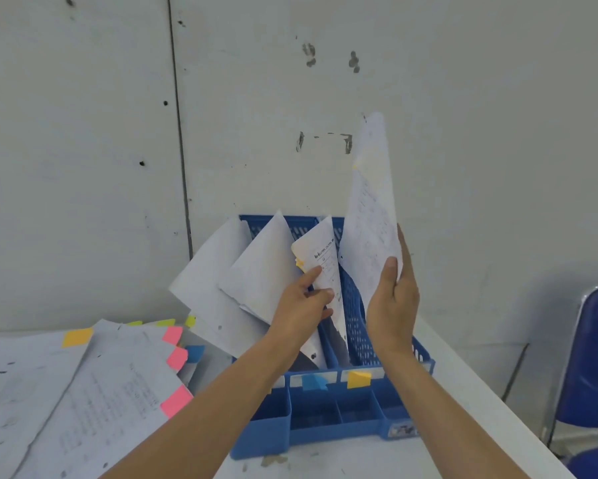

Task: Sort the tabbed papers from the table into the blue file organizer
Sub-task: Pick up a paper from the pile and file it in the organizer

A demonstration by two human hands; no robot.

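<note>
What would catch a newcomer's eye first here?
The right hand holds a tall sheet upright over the blue organizer at centre. The left hand pinches a filed paper in it. Left on the table lies a pile with pink tabs.

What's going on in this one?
A person is filing papers. Their right hand holds a yellow-tabbed sheet upright over the blue file organizer, at its right side. Their left hand pinches a filed sheet standing in it. More tabbed papers lie on the table to the left.
</note>
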